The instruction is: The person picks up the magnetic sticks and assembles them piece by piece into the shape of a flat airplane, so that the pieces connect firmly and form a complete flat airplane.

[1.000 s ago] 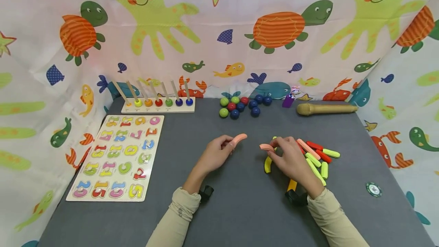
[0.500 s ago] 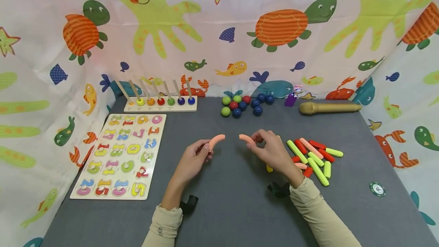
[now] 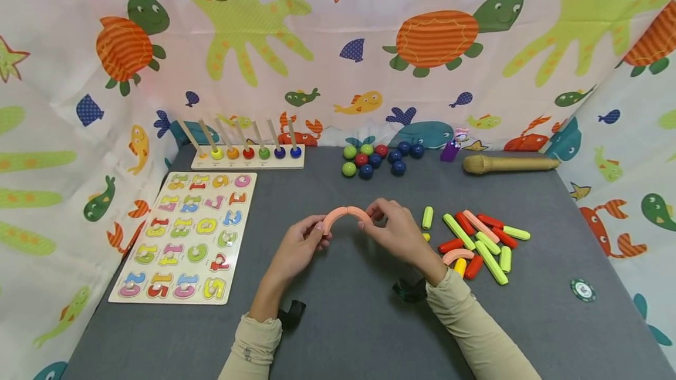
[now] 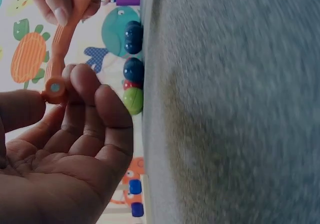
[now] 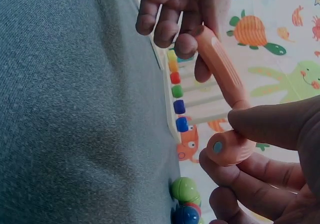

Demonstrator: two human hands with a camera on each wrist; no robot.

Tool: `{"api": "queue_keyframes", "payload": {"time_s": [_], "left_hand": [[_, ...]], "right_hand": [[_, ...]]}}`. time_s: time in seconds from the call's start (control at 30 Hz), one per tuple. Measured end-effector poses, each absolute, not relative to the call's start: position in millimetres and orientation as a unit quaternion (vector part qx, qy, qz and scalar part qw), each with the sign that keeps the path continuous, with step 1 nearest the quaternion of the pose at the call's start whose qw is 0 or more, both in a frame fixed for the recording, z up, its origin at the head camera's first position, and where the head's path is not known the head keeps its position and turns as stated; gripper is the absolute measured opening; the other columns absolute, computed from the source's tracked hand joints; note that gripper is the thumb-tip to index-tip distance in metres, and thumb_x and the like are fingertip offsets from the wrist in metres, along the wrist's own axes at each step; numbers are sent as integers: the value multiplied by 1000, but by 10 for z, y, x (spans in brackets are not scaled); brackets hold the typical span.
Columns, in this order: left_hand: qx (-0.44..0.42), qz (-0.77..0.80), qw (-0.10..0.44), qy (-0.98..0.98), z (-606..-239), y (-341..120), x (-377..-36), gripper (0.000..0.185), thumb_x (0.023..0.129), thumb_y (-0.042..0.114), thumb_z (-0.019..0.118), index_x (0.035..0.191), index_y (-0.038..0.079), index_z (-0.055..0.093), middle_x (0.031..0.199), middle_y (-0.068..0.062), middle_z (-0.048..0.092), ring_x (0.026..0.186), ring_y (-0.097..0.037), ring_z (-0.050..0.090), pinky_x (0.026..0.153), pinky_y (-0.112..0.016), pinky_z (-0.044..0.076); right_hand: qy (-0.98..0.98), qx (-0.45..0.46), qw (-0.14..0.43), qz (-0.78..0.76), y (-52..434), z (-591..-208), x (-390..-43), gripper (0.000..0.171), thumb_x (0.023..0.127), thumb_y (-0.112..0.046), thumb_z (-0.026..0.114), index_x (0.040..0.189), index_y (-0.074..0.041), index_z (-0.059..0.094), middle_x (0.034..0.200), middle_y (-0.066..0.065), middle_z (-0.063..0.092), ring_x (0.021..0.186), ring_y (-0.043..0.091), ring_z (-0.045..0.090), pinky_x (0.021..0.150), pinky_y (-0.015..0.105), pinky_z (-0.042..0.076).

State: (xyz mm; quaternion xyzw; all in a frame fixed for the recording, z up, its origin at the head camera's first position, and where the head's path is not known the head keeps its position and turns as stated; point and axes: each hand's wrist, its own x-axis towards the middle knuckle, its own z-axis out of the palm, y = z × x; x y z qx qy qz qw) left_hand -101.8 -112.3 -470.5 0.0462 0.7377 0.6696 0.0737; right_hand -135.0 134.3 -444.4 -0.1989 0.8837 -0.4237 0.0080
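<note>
Curved peach stick (image 3: 333,216) meets second curved peach stick (image 3: 360,213) end to end: left-right arch, hump away from person, spanning between left hand (image 3: 297,249) and right hand (image 3: 399,235), each pinching outer end.

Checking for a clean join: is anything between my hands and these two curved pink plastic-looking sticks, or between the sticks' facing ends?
No, nothing visible. The left hand and right hand pinch the curved pink sticks directly, and these meet end to end.

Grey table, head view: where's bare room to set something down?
Bare: between number board and left hand; between the sleeves; between colored sticks and chip. Crowded: those sticks, beside right hand; back row of peg rack, balls, tan rod.
</note>
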Motion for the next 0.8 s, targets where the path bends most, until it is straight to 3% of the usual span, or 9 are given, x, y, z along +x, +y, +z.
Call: {"api": "queue_keyframes", "payload": {"time_s": [0.13, 0.37, 0.8], "left_hand": [[65, 632, 76, 768, -4703, -1138, -1030, 33, 111, 11, 59, 141, -3, 64, 101, -20, 72, 89, -30, 70, 81, -34, 57], [76, 538, 73, 837, -4719, -1167, -1094, 36, 106, 22, 71, 139, 7, 67, 84, 0, 67, 72, -17, 59, 66, -34, 45], [58, 514, 62, 854, -4729, -1245, -1092, 27, 106, 25, 71, 127, 9, 70, 80, -7, 73, 61, -17, 57, 59, -32, 39]], "right_hand": [[882, -209, 12, -422, 1324, -4466, -1360, 18, 98, -21, 81, 107, -8, 71, 97, 2, 68, 96, 34, 61, 79, 41, 48], [886, -217, 44, -407, 1258, -4489, -1411, 18, 100, -23, 79, 109, -9, 73, 98, 0, 69, 94, 29, 60, 80, 40, 48], [879, -234, 43, -412, 1135, -4544, -1428, 16, 100, -19, 78, 110, -8, 73, 98, 1, 70, 94, 30, 64, 79, 40, 50]]}}
